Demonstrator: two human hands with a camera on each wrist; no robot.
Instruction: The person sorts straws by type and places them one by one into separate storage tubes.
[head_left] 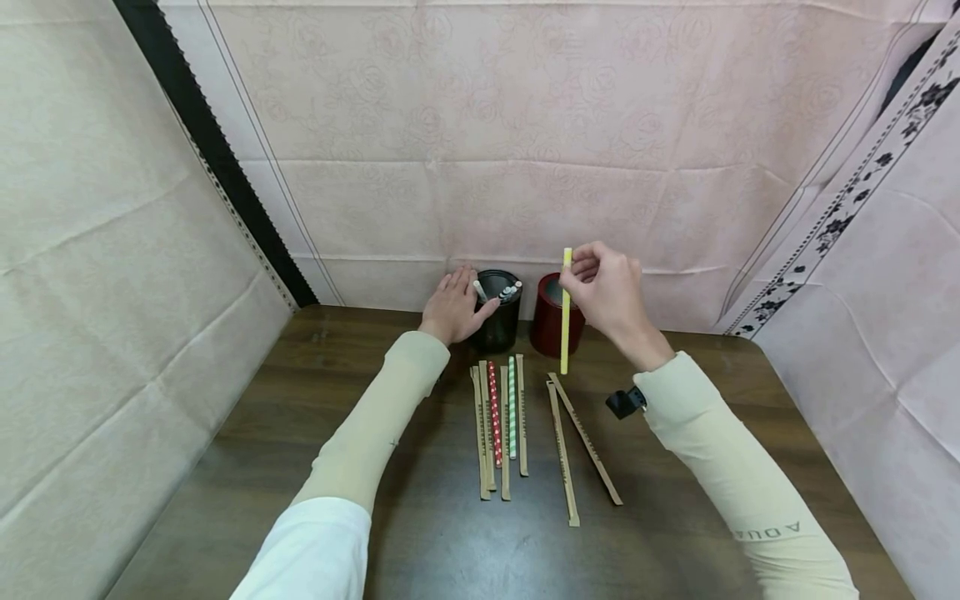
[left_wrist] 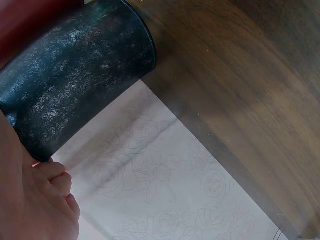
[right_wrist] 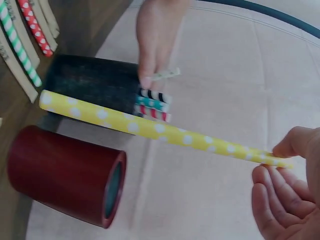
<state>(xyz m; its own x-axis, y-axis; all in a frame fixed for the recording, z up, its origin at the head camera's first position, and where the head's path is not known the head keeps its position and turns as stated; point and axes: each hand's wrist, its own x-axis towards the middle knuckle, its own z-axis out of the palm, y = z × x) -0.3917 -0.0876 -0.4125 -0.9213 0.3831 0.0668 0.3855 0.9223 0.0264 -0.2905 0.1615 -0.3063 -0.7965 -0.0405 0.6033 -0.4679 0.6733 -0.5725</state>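
A yellow paper straw with white dots [right_wrist: 160, 128] hangs nearly upright, its upper end pinched between the thumb and fingers of my right hand [head_left: 609, 287]. In the head view it overlaps the dark red cup [head_left: 547, 321]. My left hand [head_left: 455, 308] holds the black cup [head_left: 495, 333] at its upper left side, thumb at the rim. Several patterned straws [right_wrist: 155, 106] stand inside that cup, their tops showing above the rim. The left wrist view shows bent fingers [left_wrist: 61, 184] right at the cup's edge.
On the brown table [head_left: 315, 467], a row of paper-wrapped sticks [head_left: 480, 433] lies with a red dotted straw [head_left: 494, 417] and a green striped straw [head_left: 512, 408]. Two more wrapped sticks [head_left: 563, 454] lie to the right. A pale patterned cloth [head_left: 480, 125] hangs behind the cups.
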